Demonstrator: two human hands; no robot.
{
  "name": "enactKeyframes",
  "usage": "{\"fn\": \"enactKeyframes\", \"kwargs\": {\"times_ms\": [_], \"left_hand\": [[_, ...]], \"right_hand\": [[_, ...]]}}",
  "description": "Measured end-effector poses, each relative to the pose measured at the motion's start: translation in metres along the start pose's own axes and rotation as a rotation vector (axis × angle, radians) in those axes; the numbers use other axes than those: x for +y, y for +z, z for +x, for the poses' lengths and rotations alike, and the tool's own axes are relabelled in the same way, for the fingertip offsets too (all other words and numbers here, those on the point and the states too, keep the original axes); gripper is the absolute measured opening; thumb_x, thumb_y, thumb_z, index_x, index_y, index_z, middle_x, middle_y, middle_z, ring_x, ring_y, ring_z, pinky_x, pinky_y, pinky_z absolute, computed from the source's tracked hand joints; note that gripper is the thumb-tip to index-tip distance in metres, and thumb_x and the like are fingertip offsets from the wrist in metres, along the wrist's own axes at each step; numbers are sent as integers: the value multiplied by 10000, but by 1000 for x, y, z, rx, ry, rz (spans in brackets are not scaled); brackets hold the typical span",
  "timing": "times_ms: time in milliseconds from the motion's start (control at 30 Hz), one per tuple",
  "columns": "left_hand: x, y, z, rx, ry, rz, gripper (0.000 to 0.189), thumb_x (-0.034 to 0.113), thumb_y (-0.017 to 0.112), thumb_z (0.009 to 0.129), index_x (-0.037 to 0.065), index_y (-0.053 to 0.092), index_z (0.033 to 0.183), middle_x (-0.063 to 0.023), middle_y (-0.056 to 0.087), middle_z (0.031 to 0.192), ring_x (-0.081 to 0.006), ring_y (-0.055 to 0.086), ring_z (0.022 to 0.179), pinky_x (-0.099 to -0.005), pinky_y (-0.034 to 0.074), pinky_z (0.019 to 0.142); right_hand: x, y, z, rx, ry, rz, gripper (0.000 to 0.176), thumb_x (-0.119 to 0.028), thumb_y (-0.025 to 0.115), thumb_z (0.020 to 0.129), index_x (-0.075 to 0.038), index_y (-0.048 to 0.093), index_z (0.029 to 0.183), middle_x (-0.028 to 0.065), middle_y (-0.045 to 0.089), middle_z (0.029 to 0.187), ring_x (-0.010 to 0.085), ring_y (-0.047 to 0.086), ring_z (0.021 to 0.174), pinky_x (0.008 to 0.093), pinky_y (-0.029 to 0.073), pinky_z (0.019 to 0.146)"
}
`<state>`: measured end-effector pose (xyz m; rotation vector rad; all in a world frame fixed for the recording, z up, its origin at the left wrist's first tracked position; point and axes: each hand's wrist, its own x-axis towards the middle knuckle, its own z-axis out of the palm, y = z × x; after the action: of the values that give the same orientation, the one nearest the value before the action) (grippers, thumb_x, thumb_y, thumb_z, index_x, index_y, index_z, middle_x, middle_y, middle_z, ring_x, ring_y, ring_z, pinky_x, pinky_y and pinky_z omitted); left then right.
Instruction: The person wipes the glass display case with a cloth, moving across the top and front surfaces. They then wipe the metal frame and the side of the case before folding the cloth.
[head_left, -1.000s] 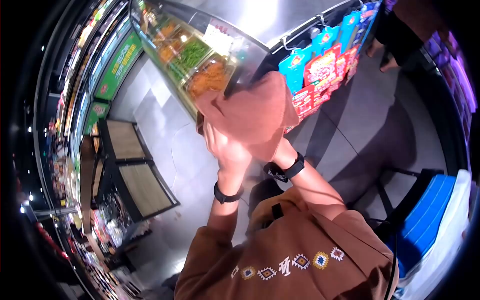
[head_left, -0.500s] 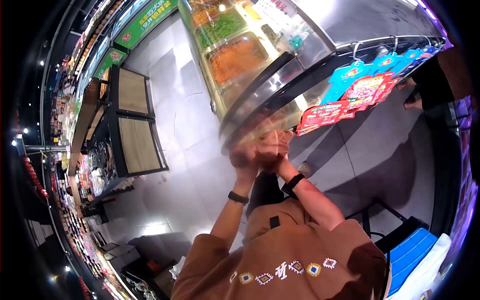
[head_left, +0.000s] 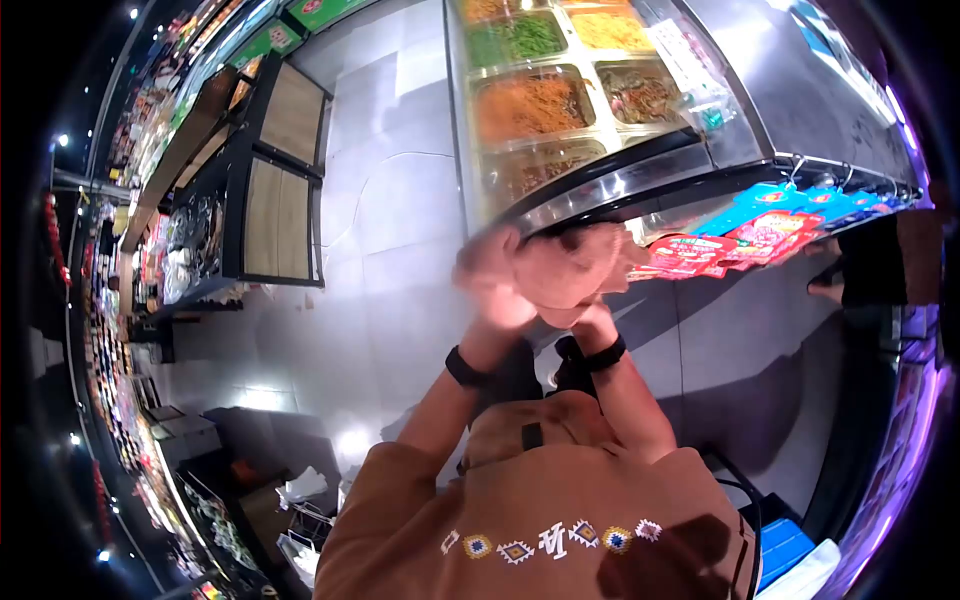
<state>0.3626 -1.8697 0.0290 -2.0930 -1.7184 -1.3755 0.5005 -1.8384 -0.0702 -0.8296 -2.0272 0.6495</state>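
Note:
Just before the front edge of the food counter (head_left: 640, 185), both hands are raised close together around a crumpled pinkish-brown cloth (head_left: 568, 266). My right hand (head_left: 592, 316) is closed on its lower right part, the fingers partly hidden behind the folds. On the other side, my left hand (head_left: 490, 285) is right at the cloth's left edge; motion smears its fingers, so I cannot tell how they are bent. Behind the counter's clear panel sit metal trays of food, among them an orange shredded one (head_left: 530, 108) and a green chopped one (head_left: 520, 40).
Red packets (head_left: 690, 255) and blue packets (head_left: 770, 205) hang on hooks along the counter front, close to my right hand. A black-framed display stand (head_left: 275, 215) is across the aisle at left. A blue item (head_left: 785, 550) lies at lower right, and another person's leg (head_left: 870, 260) shows at right.
The view has shifted, so the counter and its trays appear farther right. Both hands are still together at the cloth, which now shows more spread and slightly higher between them.

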Motion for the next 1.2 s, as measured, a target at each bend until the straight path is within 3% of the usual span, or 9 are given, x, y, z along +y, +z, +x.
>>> {"fn": "enactKeyframes", "kwargs": {"times_ms": [233,433,633,733,833,967,1033,1133,1200], "left_hand": [[56,-9,102,-95,117,-259,485,105,631,832,-5,564,1299,-249,497,1398,-413,446,1345,-498,289,1191],[57,2,92,139,169,-44,489,263,650,864,-20,582,1256,-200,617,1242,-408,572,1161,-530,364,1054],[-10,30,-8,321,-171,58,495,262,757,777,7,610,1174,-161,655,1084,-363,633,988,-421,504,862],[-24,12,-29,15,-705,-256,454,269,736,806,15,552,1134,-169,615,1018,-378,588,978,-427,476,819],[-43,11,-52,53,-747,-202,385,248,728,814,22,540,1063,-168,571,994,-370,564,979,-429,459,805],[-51,-11,-56,45,-357,-26,282,156,671,839,37,499,1028,-173,503,984,-387,521,961,-447,446,824],[-58,-16,-58,11,-295,8,268,127,648,848,43,501,1055,-174,496,1024,-385,512,993,-451,443,843],[-81,-9,-82,-59,-336,4,289,109,623,861,50,512,1121,-173,492,1102,-374,501,1061,-444,442,881],[-93,-3,-95,-3,-351,-37,289,110,619,836,78,544,1113,-153,505,1073,-367,506,1034,-440,445,868]], "right_hand": [[47,-62,-4,84,216,-297,384,-273,537,936,-109,539,1283,75,556,1247,251,489,1193,398,371,1043],[89,-55,-22,-32,310,-573,454,-320,523,953,-112,491,1355,80,512,1335,259,442,1267,399,332,1097],[93,9,-31,-324,147,-721,526,-368,509,970,-116,444,1427,86,468,1423,267,395,1341,401,294,1150],[70,39,-22,-583,209,-567,537,-387,485,987,-125,425,1451,86,454,1451,260,383,1361,395,281,1166],[93,77,-33,-615,8,-479,479,-369,441,1010,-138,430,1429,71,459,1439,237,397,1339,358,278,1159],[13,99,-21,-255,146,257,359,-311,457,997,-104,587,1260,44,604,1201,186,529,1134,333,397,1001],[18,107,-21,-317,266,364,338,-299,462,991,-100,603,1225,43,625,1163,183,551,1113,338,416,988],[61,113,-26,-731,198,-93,315,-289,472,974,-105,563,1213,65,593,1189,206,541,1150,350,407,1018],[5,90,6,-833,-58,-457,271,-255,509,943,-84,624,1119,84,639,1083,205,603,1042,341,472,919]]}}
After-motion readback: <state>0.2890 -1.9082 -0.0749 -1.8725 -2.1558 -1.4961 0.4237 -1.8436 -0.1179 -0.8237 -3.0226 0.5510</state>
